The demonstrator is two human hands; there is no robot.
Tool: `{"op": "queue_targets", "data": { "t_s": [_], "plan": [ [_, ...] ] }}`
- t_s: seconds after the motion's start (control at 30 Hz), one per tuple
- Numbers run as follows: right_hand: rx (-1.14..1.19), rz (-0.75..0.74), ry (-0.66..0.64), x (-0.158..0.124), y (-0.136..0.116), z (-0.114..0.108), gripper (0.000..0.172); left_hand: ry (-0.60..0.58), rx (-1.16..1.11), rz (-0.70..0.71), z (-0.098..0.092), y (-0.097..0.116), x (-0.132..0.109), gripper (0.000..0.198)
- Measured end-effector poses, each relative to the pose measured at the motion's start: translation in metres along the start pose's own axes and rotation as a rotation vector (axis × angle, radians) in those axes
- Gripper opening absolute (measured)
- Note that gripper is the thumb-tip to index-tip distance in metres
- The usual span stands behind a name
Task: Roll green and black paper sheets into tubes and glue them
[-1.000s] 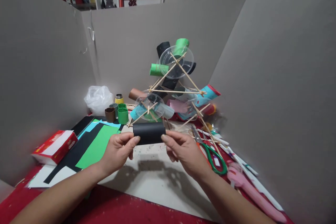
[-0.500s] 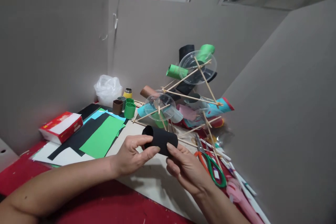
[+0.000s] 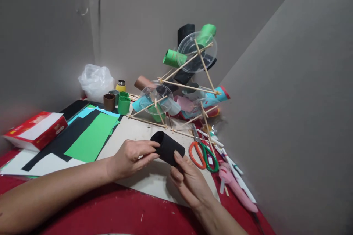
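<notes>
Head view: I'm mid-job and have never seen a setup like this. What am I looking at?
There is no machine: these are a person's bare hands, seen by a camera worn on the head, looking forward and down. The right hand grips a black tube; the left hand has its fingers at the tube's open end. Below is a pale board on a red surface. Coloured sheets and a red box lie left, scissors and a pink tool right. Behind stands a stick frame with coloured tubes.

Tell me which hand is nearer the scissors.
Right. The right hand, holding the black tube, is just left of the scissors; the left hand is farther left, at the tube's open end.
</notes>
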State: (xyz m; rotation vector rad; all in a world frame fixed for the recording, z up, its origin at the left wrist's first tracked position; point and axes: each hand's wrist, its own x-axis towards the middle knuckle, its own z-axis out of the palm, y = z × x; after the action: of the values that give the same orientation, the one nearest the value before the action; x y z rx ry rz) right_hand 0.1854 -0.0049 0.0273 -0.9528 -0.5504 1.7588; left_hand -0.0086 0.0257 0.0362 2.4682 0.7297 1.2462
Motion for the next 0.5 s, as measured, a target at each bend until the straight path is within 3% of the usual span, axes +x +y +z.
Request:
{"op": "queue_targets", "data": {
  "t_s": [0.23,0.5],
  "plan": [
    [0.005,0.003,-0.024,0.010,0.002,-0.011,0.032,-0.145,0.115,0.001,0.004,-0.015,-0.005,0.018],
    [0.034,0.008,-0.032,0.020,0.002,-0.015,0.033,-0.146,0.172,-0.037,0.012,-0.032,-0.015,0.017]
  ]
}}
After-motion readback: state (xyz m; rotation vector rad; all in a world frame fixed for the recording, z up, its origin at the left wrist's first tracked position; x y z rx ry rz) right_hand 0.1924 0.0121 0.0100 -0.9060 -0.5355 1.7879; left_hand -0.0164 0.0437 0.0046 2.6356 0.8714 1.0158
